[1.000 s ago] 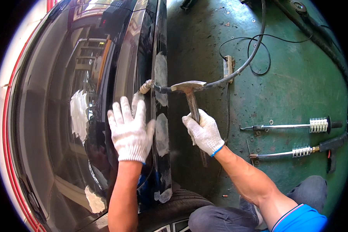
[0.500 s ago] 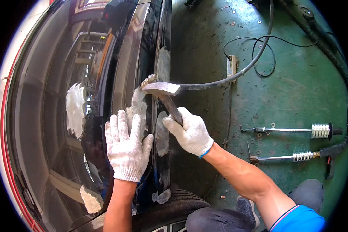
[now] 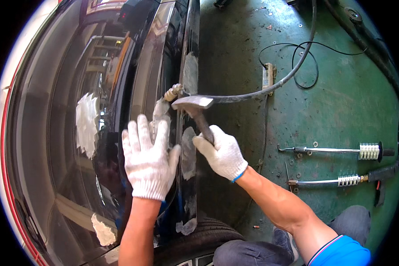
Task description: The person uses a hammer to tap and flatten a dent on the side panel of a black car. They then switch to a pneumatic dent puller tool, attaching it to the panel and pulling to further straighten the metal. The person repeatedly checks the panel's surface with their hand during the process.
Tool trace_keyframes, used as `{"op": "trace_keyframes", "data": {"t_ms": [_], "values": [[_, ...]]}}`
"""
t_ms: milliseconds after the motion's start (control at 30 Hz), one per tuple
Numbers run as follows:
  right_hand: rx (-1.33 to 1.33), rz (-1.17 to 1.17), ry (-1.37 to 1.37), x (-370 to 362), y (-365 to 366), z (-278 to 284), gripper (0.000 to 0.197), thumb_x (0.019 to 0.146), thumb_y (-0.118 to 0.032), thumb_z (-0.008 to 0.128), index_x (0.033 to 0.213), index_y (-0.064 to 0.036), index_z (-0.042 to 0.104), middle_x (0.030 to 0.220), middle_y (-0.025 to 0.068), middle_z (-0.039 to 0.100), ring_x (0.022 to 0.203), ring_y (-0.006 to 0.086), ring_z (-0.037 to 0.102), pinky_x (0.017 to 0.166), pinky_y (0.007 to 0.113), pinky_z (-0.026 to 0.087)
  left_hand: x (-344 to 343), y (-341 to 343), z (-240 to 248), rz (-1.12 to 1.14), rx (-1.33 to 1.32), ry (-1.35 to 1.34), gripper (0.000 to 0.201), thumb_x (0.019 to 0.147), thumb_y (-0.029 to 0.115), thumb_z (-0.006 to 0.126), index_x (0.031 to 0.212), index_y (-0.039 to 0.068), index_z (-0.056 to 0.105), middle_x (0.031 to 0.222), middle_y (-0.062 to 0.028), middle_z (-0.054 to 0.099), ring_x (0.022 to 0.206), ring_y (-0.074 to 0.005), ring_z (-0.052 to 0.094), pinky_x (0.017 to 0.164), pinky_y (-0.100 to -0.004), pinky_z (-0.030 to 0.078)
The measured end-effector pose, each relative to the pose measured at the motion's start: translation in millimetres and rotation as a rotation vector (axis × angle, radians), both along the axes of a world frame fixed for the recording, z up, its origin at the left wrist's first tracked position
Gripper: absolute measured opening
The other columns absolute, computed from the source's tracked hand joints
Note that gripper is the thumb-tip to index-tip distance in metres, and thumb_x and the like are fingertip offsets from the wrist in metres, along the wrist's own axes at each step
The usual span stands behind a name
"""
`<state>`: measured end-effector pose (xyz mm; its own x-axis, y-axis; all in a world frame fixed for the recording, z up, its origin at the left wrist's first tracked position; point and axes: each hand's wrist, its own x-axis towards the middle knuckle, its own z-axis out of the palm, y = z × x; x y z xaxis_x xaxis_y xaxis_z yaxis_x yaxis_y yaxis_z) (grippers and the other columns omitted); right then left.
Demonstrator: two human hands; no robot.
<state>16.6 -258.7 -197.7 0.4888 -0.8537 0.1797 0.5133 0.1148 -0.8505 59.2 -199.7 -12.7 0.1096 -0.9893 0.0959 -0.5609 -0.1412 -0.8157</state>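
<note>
My left hand (image 3: 147, 162), in a white knit glove, lies flat with spread fingers on the dark car's side panel (image 3: 142, 80). Its fingertips reach bare, ground grey metal (image 3: 160, 111). A hammer (image 3: 193, 105) is gripped by its handle in my gloved right hand (image 3: 222, 153). The hammer's head is over the lower sill edge, up and right of my left fingers; whether it touches the metal I cannot tell. Just beyond the head, a coiled metal cable end (image 3: 173, 92) sits against the panel, with a thick grey cable (image 3: 248, 95) running right from there.
Two slide hammers lie on the green floor at right: one hooked (image 3: 337, 150), one with a pistol grip (image 3: 323, 182). A power strip (image 3: 267, 77) with thin black cord lies farther off. A tyre (image 3: 208, 237) is near my knees. Sanded patches (image 3: 88, 124) mark the car.
My left hand has slid a little farther forward along the panel. The hammer and my right hand have shifted slightly right, uncovering more of the coiled cable end.
</note>
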Motion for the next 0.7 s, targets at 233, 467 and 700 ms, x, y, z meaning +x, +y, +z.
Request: {"op": "trace_keyframes", "data": {"t_ms": [233,467,700], "values": [[-0.167,-0.235,-0.004,-36.7,-11.0,13.3,0.037,0.103,-0.037,0.059,0.120,-0.0040,0.063,0.099,0.0183,0.070,0.090,0.0360,0.071,0.077,0.041,0.055,13.2,-6.1,3.3,-0.034,0.007,0.005,0.060,0.084,0.031,0.079,0.139,0.013,0.064,0.150,-0.0269,0.051,0.141,-0.0448,0.046,0.122,-0.0545,0.030],[0.041,0.127,-0.191,-18.3,-6.8,6.5,0.021,0.099,-0.020,0.066,0.109,-0.0027,0.062,0.078,0.0161,0.064,0.069,0.0316,0.067,0.066,0.038,0.053,5.6,17.1,9.0,-0.026,0.031,0.052,0.063,0.084,0.029,0.079,0.141,0.009,0.062,0.149,-0.0259,0.053,0.141,-0.0437,0.047,0.123,-0.0549,0.029],[-0.221,-0.218,-0.117,3.9,2.9,16.2,0.019,0.095,-0.020,0.070,0.106,-0.0060,0.064,0.076,0.0181,0.067,0.066,0.0369,0.069,0.057,0.041,0.053,6.0,19.3,6.4,-0.036,0.016,0.047,0.064,0.083,0.029,0.080,0.140,0.007,0.062,0.150,-0.0266,0.051,0.142,-0.0452,0.045,0.123,-0.0559,0.028]]}}
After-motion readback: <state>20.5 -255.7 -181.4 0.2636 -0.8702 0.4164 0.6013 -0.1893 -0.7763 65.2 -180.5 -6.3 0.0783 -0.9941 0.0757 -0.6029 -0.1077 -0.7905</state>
